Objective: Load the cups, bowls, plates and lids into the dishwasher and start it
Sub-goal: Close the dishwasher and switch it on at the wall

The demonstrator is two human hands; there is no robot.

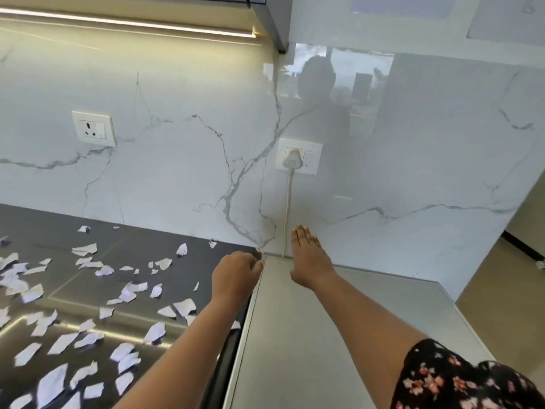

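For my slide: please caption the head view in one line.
Left hand at the corner of the paper-strewn counter; right hand flat over the grey top.

wall (177, 160): white, grey-veined | counter (165, 240): dark grey | scraps (85, 249): white | sleeve (460, 379): black, pink floral

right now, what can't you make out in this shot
Head view only:
- left hand: fingertips curl behind its own back at the edge of the grey top; what the grip holds is unclear.
- white cord: its lower end drops behind the grey top.
- cups, bowls, plates, lids, dishwasher front: none in frame.
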